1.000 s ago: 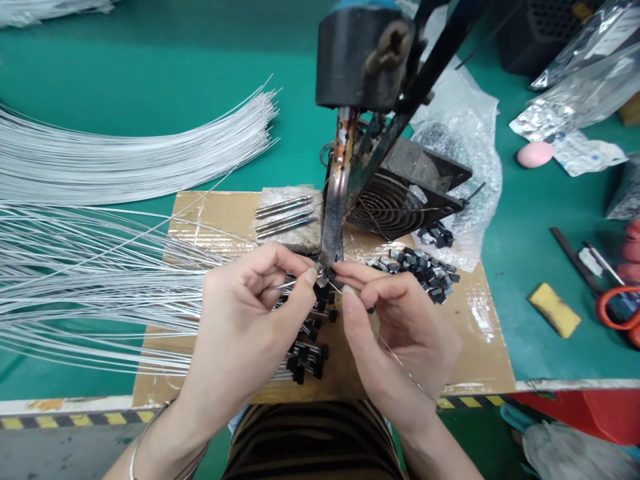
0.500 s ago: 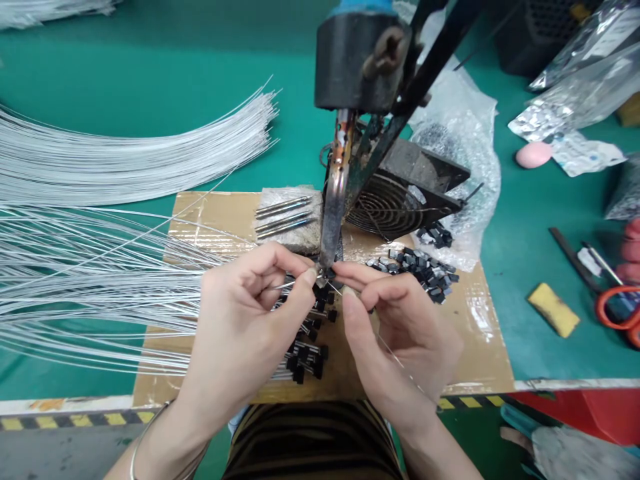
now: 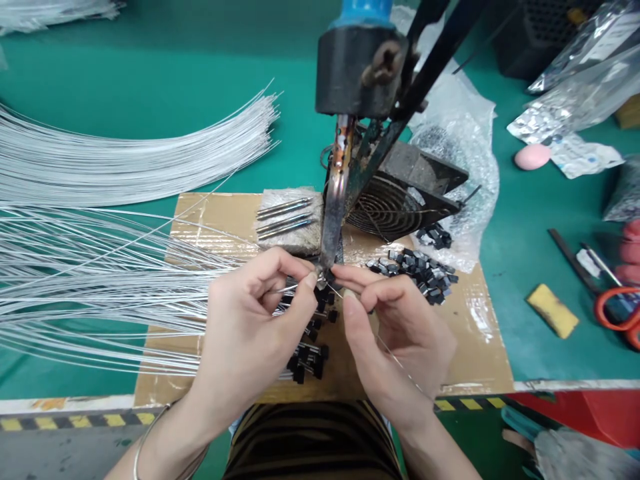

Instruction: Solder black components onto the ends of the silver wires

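A soldering iron (image 3: 332,223), held in a stand, points down between my hands, its tip close to my fingertips. My left hand (image 3: 256,327) is closed, thumb and forefinger pinching a thin grey-white wire (image 3: 285,289) right beside the tip. From the other side, my right hand (image 3: 400,333) is closed on a strand of solder wire (image 3: 395,357), which runs from the tip across its palm. Whatever small part sits at the joint is mostly hidden by the fingers. Below them lie wires ending in black connectors (image 3: 307,360).
Loose black connectors (image 3: 425,273) are heaped on the cardboard (image 3: 475,333). Behind the iron stands a fan (image 3: 390,203). Spare metal tips (image 3: 285,217) rest on a pale pad. Wire bundles (image 3: 125,167) cover the left; a yellow sponge (image 3: 553,311) and scissors (image 3: 617,310) lie right.
My left hand has shifted very slightly to the right and down. The wire and solder stay at the iron's tip, and both grips look the same.
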`<control>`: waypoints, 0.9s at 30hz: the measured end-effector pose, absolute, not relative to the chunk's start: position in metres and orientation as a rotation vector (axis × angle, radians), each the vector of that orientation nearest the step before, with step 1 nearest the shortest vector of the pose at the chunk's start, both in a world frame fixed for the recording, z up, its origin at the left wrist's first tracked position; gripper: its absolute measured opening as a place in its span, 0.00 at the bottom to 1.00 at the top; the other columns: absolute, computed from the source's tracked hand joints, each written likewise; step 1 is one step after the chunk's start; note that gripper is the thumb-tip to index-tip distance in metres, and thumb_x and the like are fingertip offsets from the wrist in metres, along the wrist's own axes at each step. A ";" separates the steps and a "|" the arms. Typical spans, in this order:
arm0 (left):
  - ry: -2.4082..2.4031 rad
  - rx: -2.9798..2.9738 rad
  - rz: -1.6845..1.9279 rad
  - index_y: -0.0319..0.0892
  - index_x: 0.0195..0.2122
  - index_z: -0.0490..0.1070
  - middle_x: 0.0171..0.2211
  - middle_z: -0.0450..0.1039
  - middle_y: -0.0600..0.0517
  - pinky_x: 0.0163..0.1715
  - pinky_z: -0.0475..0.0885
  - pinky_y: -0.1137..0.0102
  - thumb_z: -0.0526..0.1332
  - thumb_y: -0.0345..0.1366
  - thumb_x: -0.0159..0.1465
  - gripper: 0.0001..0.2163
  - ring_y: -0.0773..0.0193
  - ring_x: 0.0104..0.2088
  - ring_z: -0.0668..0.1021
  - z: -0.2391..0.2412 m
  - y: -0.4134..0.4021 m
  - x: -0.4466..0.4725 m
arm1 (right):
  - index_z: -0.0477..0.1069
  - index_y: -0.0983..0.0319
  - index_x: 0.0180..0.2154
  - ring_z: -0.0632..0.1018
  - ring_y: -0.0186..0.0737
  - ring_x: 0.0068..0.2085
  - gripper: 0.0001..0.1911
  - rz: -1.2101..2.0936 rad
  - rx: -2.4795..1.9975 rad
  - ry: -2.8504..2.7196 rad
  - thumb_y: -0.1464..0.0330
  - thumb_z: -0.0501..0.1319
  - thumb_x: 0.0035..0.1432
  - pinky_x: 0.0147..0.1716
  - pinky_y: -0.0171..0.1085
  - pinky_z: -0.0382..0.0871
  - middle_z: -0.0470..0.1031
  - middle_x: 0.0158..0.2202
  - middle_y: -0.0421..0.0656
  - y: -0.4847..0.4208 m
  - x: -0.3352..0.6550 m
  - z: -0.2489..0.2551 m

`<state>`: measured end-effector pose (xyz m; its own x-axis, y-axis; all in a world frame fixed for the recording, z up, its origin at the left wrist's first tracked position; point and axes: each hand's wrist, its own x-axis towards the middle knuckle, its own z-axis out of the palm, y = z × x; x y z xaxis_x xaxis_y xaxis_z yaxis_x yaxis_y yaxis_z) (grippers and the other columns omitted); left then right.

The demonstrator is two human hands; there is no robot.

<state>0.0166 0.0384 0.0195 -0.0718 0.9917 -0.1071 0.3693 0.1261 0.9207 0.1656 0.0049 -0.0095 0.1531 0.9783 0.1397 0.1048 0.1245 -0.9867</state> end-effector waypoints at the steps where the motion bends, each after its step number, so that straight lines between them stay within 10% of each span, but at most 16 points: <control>1: 1.585 1.391 0.945 0.42 0.30 0.76 0.28 0.79 0.52 0.19 0.60 0.74 0.67 0.31 0.63 0.04 0.70 0.22 0.73 0.019 0.037 0.016 | 0.69 0.58 0.36 0.84 0.45 0.54 0.09 0.950 -1.252 -1.212 0.77 0.65 0.65 0.57 0.45 0.78 0.84 0.50 0.46 0.004 0.165 -0.010; 6: 1.603 1.510 0.941 0.44 0.33 0.76 0.33 0.82 0.53 0.21 0.65 0.75 0.65 0.31 0.66 0.04 0.68 0.27 0.78 0.013 0.025 0.012 | 0.69 0.58 0.35 0.85 0.43 0.52 0.09 0.984 -1.258 -1.208 0.76 0.64 0.66 0.54 0.43 0.80 0.84 0.49 0.45 0.002 0.166 -0.011; 16: 1.735 1.930 0.900 0.45 0.35 0.74 0.29 0.79 0.59 0.15 0.53 0.69 0.65 0.28 0.65 0.05 0.75 0.15 0.57 0.014 0.011 0.012 | 0.80 0.58 0.47 0.82 0.36 0.38 0.10 0.861 -1.432 -1.487 0.73 0.62 0.69 0.41 0.36 0.81 0.82 0.39 0.42 0.003 0.172 -0.014; 27: 1.683 2.019 0.910 0.46 0.39 0.70 0.36 0.82 0.55 0.34 0.77 0.71 0.63 0.24 0.65 0.09 0.65 0.37 0.84 0.011 0.005 0.016 | 0.80 0.60 0.45 0.81 0.32 0.34 0.10 0.892 -1.383 -1.477 0.75 0.66 0.63 0.34 0.30 0.80 0.81 0.36 0.41 0.005 0.165 -0.013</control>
<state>0.0162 0.0047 0.0111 0.0839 0.9655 0.2464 0.7350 -0.2270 0.6390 0.1647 0.0048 -0.0125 0.0272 0.9907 0.1330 0.3439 0.1156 -0.9319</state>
